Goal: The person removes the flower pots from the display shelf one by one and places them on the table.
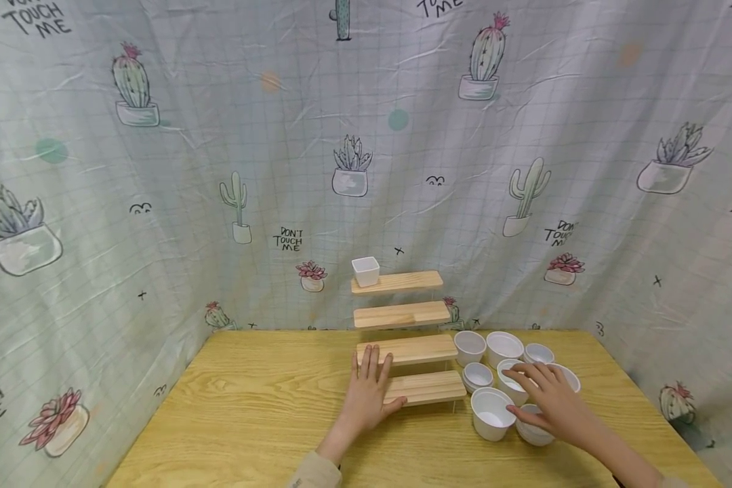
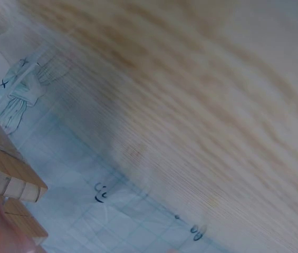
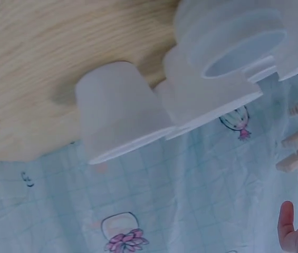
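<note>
My left hand (image 1: 364,395) rests at the left side of a wooden stepped stand (image 1: 430,388), fingers stretched over its lower tiers and thumb at the lowest board's edge. Over a group of white pots on the right hovers my right hand (image 1: 555,405), its fingers spread and loosely bent, with nothing gripped. Its thumb is close to the rim of the front pot (image 1: 491,415), and its fingertips overlap another white pot (image 1: 511,388). A small square white pot (image 1: 366,271) stands at the left end of the top tier.
More round white pots, such as a wide one (image 1: 504,346) and a low one (image 1: 478,376), stand close together right of the stand. Everything is on a yellowish wooden table (image 1: 250,400). A cactus-print curtain (image 1: 268,169) encloses the back and sides.
</note>
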The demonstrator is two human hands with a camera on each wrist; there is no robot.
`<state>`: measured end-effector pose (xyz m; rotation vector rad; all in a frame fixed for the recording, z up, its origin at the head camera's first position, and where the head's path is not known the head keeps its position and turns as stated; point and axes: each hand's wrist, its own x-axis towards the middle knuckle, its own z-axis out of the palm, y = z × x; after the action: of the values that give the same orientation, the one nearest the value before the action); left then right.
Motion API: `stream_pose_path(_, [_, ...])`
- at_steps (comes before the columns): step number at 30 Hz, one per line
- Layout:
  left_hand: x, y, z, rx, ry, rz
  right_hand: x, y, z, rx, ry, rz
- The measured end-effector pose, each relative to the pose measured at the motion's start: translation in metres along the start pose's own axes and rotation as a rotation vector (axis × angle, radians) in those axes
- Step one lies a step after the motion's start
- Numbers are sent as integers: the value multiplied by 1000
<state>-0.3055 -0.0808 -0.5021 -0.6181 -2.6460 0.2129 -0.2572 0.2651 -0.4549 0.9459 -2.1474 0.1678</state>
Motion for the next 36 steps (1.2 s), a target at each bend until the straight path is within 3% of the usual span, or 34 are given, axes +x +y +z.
stream_pose_path(8, [0,0,-2,25,23,6,19,-3,2,-2,4,-26])
stream_pose_path(17, [0,0,2,12,92,5,45,-9,9,67,-1,-48])
stream_pose_path(24, [-1,0,2,11,49,-3,62,-13,16,81,16,-48])
stream_pose_path(36, [1,0,3,29,37,-1,93,-13,26,75,37,-61])
